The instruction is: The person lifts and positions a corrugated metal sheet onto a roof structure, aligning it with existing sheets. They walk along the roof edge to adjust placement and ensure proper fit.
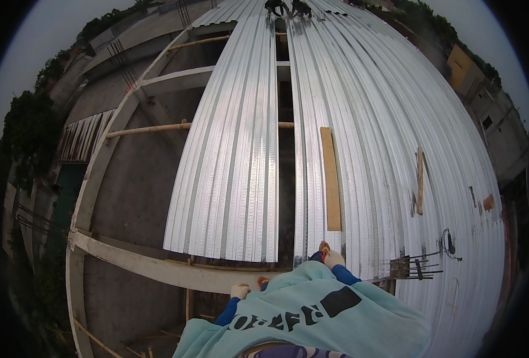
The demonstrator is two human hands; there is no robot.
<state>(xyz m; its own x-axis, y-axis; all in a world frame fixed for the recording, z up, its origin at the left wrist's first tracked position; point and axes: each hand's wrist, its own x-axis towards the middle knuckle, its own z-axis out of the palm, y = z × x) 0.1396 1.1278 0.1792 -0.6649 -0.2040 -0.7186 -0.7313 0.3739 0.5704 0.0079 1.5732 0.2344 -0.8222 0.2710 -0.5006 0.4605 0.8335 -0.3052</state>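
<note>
My left hand, in a pale glove and blue sleeve, is curled closed just above the concrete beam. My right hand, gloved the same way, is curled closed over the lower end of the ribbed metal roof sheets. What either hand holds, if anything, is too small to make out. Beside the right hand shows a foot, and another foot is near the left. Ahead lies a long loose-edged metal sheet, with a dark gap between it and the sheets on the right.
A wooden plank and a thinner wood strip lie on the sheets. Steel rebar ends stick out at the right, near a black cable. Left of the sheet is an open drop crossed by poles. Two people crouch far ahead.
</note>
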